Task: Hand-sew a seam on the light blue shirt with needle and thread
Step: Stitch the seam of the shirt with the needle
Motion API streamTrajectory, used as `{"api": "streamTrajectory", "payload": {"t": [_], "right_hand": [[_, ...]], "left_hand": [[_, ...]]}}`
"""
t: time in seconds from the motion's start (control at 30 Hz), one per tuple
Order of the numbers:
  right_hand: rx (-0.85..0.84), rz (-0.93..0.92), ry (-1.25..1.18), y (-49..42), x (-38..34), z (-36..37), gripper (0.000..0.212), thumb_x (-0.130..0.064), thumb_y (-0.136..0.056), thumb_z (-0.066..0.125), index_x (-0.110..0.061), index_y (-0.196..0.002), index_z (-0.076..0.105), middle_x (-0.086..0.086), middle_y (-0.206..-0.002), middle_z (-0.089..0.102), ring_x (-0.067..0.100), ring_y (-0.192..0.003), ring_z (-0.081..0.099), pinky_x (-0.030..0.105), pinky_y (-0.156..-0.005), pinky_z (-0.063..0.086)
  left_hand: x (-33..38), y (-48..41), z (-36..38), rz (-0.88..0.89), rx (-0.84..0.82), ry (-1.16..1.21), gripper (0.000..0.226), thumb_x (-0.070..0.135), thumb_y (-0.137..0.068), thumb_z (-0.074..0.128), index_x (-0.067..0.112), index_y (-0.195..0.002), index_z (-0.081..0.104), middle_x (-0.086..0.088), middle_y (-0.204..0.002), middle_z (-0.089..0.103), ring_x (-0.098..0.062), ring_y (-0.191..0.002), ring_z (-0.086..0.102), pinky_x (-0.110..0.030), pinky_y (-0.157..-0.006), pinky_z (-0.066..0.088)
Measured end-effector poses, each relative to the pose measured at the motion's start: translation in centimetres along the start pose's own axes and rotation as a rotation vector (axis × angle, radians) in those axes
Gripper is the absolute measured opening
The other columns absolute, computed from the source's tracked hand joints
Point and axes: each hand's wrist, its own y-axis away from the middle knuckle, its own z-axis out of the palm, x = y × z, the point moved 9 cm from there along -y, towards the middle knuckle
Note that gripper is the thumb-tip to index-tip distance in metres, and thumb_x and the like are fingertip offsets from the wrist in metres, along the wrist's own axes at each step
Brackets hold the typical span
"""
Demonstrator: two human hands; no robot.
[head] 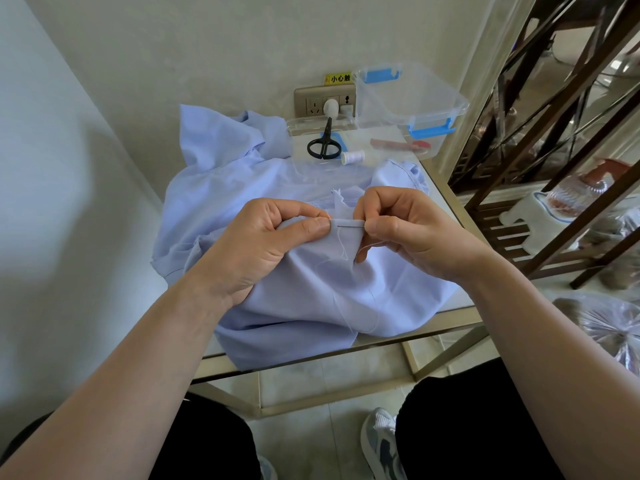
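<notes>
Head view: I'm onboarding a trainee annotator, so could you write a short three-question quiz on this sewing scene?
1. Short answer: what do the left hand and the right hand both pinch?
2. True or false: the black scissors are in the right hand.
3. The thread spool lies: A beside the scissors; B in the left hand; C in the right hand.
Key: 1 the folded edge of the light blue shirt; 2 false; 3 A.
</notes>
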Motion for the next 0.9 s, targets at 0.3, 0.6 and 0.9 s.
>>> {"api": "streamTrajectory", "payload": {"t": [0.3,0.6,0.9], "right_hand": [[-0.008,0.002,-0.030,0.1,0.0,0.1,0.014,-0.001,-0.089,0.053,-0.007,-0.077,0.052,0.008,-0.078,0.061,0.023,-0.070,0.066,0.027,-0.071,0.053],[-0.027,0.016,-0.015,0.2,0.1,0.6,0.011,-0.014,-0.091,0.058,-0.004,-0.085,0.056,0.013,-0.082,0.054,0.019,-0.075,0.063,0.028,-0.075,0.053],[0.080,0.042,0.080,-0.3,0.5,0.0,0.029,-0.028,-0.084,0.071,-0.001,-0.086,0.060,0.010,-0.076,0.063,0.022,-0.071,0.063,0.030,-0.072,0.053]], "left_hand": [[-0.2,0.0,0.2,-0.028,-0.038,0.078,0.011,0.024,-0.075,0.068,0.018,-0.074,0.077,0.002,-0.073,0.072,-0.007,-0.070,0.064,-0.014,-0.070,0.050],[-0.5,0.5,0.9,-0.100,-0.117,0.164,0.012,0.025,-0.074,0.067,0.020,-0.074,0.078,0.000,-0.075,0.072,-0.009,-0.070,0.066,-0.017,-0.070,0.052],[-0.3,0.2,0.8,-0.056,-0.067,0.120,0.010,0.024,-0.074,0.067,0.017,-0.074,0.074,0.006,-0.071,0.070,-0.003,-0.070,0.063,-0.012,-0.069,0.048]]}}
